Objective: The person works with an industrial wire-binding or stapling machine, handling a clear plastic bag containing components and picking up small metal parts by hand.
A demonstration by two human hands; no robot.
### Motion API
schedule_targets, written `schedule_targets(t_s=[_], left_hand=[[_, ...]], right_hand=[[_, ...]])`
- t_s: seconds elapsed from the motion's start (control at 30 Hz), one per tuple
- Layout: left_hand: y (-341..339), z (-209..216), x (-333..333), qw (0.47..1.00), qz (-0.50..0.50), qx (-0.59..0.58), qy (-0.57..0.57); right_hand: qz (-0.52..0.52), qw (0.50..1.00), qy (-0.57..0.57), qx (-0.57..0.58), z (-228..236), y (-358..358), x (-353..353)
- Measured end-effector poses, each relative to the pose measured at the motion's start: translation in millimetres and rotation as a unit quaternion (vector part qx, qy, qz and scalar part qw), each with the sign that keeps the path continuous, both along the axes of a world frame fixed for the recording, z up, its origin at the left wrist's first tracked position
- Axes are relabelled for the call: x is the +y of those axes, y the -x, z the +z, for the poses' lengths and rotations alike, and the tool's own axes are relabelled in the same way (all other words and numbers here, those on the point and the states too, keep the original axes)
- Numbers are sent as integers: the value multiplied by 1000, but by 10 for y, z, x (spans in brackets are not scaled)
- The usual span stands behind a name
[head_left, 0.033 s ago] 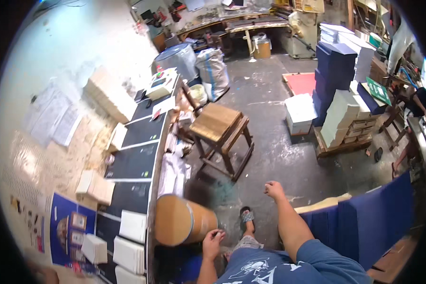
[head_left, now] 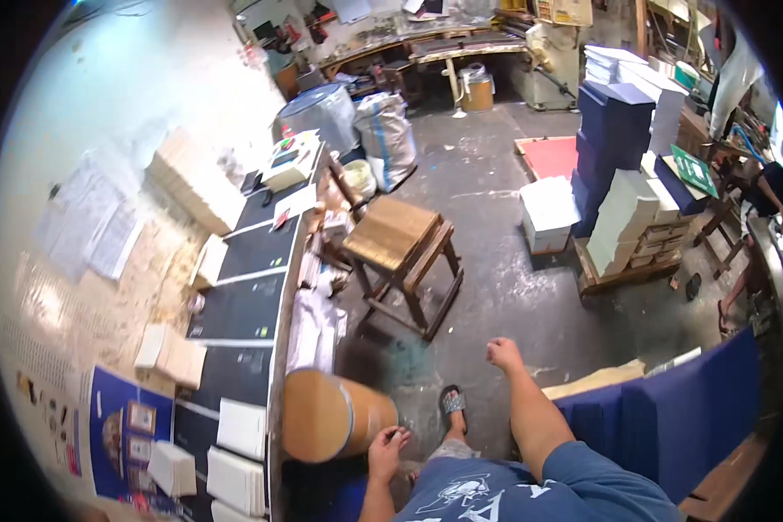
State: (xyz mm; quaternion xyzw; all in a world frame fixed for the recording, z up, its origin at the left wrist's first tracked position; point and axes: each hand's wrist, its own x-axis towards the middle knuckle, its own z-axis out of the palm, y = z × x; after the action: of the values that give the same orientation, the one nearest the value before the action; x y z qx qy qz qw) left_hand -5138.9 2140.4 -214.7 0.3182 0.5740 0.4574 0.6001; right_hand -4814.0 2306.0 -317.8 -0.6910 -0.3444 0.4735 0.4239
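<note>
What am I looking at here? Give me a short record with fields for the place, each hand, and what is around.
Place: cluttered workshop with a stained concrete floor
Left hand: at the rim of a brown cardboard drum lying tilted beside the long bench; grip unclear
Right hand: loosely closed, held in the air, holding nothing visible
Long bench: dark sheets laid along it, white paper stacks at the near end
Middle: wooden stool
Right side: pallet with stacked dark blue and white boxes
Foot: sandal on the floor near the drum
</note>
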Motion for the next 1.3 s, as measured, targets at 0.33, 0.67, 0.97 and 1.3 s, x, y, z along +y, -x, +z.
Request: schedule_targets(t_s=[0.33, 0.67, 0.97, 1.3], left_hand=[[-606, 803, 3338, 987, -148, 33, -60], [-2690, 939, 6509, 977, -174, -48, -112], [-3776, 92, 8813, 978, -186, 16, -90], [-5129, 599, 11892, 939, -322, 75, -100]], right_hand=[[315, 797, 96, -507, -1393, -1953, -39], [508, 715, 334, -346, -1684, -3466, 562], [5, 921, 125, -368, 35, -5247, 5278], [-13, 933, 209, -294, -143, -5525, 7859]])
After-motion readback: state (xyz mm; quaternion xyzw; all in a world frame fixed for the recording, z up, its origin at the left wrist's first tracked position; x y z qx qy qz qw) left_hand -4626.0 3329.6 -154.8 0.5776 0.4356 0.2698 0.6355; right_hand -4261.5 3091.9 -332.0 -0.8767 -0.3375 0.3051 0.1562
